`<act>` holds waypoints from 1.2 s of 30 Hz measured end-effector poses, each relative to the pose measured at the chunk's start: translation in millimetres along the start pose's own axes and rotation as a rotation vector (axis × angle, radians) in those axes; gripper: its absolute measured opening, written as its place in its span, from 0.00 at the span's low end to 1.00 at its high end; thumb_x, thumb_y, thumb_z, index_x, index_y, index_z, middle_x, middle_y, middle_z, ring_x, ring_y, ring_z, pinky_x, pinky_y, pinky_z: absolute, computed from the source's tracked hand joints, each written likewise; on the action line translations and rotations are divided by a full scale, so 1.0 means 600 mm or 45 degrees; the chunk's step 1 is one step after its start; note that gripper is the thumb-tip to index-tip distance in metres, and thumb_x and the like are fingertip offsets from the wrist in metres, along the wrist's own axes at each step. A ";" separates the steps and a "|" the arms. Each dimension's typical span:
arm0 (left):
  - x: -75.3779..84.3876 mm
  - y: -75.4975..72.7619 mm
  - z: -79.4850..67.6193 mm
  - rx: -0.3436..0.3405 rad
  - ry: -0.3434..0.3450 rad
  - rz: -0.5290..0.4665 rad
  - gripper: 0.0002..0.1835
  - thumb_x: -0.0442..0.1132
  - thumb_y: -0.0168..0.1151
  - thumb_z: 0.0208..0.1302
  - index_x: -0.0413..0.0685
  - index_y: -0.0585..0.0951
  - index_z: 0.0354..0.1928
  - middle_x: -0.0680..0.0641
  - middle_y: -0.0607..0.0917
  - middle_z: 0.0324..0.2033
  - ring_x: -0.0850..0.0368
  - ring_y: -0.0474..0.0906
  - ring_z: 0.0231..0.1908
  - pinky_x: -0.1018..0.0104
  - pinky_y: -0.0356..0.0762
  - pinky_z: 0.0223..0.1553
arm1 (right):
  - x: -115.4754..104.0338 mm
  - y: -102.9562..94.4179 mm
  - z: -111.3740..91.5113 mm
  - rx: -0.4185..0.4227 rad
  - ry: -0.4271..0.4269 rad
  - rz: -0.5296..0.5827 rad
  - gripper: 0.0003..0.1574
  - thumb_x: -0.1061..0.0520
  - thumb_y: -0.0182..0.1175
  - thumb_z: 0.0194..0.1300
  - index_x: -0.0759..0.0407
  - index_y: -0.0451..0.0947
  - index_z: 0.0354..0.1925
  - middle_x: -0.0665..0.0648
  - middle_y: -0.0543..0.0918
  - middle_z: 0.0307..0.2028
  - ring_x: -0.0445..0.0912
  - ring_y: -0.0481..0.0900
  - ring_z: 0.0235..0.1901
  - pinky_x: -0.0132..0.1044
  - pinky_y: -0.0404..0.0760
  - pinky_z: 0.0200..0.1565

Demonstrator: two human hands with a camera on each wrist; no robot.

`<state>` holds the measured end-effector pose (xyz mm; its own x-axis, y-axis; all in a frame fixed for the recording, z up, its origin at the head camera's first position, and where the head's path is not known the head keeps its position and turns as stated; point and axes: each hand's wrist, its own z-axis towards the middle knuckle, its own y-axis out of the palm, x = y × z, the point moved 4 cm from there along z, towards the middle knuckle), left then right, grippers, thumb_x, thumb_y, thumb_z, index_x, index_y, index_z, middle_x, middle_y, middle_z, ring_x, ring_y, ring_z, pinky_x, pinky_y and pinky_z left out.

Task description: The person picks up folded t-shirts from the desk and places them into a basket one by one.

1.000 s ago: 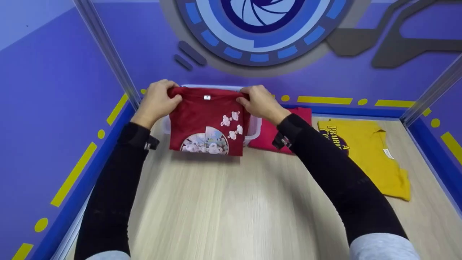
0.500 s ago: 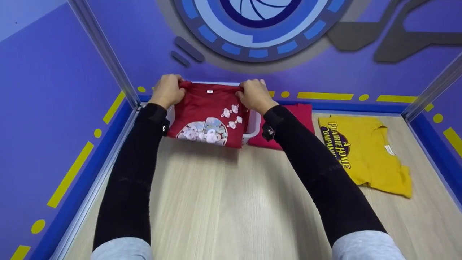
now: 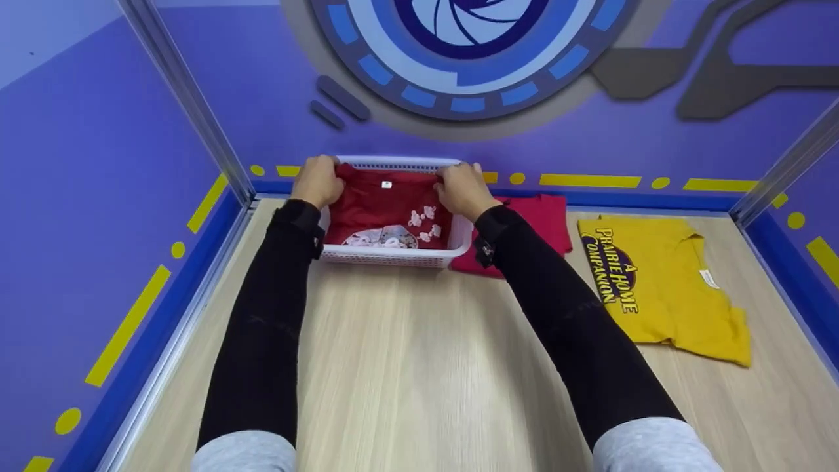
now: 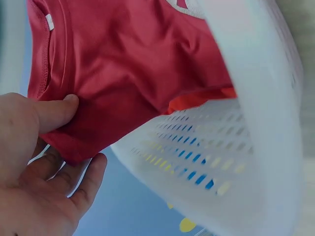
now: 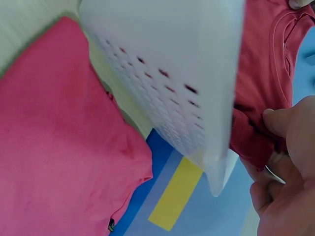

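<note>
Pale wood-grain tabletop (image 3: 419, 380). Yellow "Prairie Home Companion" T-shirt (image 3: 675, 275) folded flat at far right, well apart from the basket. White perforated plastic basket (image 3: 383, 254) near back wall. Dark red T-shirt (image 3: 373, 206), print facing up, mostly inside basket, collar edge toward wall. Folded pinkish-red garment (image 3: 541, 223) just right of basket, partly behind right arm. Left hand (image 3: 319, 181) pinches one collar-end corner, thumb on top; right hand (image 3: 465, 190) pinches the other. White neck label (image 3: 387, 185) at collar.

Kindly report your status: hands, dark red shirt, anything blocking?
Left hand and right hand pinching dark red shirt. Shirt's lower part inside white basket. No obstruction visible.
</note>
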<state>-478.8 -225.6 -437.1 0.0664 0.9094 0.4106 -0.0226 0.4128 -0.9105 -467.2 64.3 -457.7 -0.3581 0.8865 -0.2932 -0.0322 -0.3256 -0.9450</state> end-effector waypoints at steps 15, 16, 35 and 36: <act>-0.007 0.029 -0.003 0.193 -0.076 -0.070 0.20 0.34 0.60 0.73 0.41 0.86 0.64 0.31 0.88 0.62 0.32 0.84 0.65 0.41 0.81 0.68 | -0.010 0.034 0.013 0.135 0.115 -0.155 0.16 0.51 0.65 0.79 0.63 0.89 0.48 0.66 0.93 0.51 0.63 0.85 0.55 0.56 0.69 0.62; -0.009 0.030 -0.003 0.197 -0.078 -0.074 0.20 0.34 0.60 0.73 0.41 0.86 0.63 0.30 0.88 0.61 0.32 0.84 0.65 0.41 0.81 0.68 | -0.011 0.036 0.013 0.139 0.111 -0.158 0.15 0.51 0.65 0.79 0.63 0.89 0.48 0.66 0.93 0.51 0.63 0.86 0.55 0.56 0.69 0.62; 0.044 0.053 -0.040 -0.130 0.107 0.017 0.14 0.36 0.60 0.75 0.39 0.89 0.53 0.35 0.91 0.55 0.38 0.86 0.59 0.46 0.81 0.66 | -0.037 0.019 -0.023 -0.127 -0.223 0.089 0.14 0.63 0.60 0.74 0.63 0.93 0.41 0.62 0.94 0.42 0.55 0.91 0.44 0.49 0.89 0.55; 0.047 0.052 -0.047 -0.186 0.133 0.026 0.12 0.35 0.61 0.74 0.40 0.90 0.51 0.36 0.92 0.52 0.39 0.86 0.56 0.47 0.82 0.65 | -0.043 0.018 -0.029 -0.214 -0.254 0.120 0.13 0.62 0.61 0.74 0.63 0.93 0.41 0.61 0.94 0.41 0.52 0.90 0.42 0.48 0.89 0.51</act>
<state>-449.2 -188.4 -455.2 0.1712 0.9039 0.3920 0.1200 0.3758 -0.9189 -442.2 43.7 -463.2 -0.5291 0.7672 -0.3626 0.1597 -0.3297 -0.9305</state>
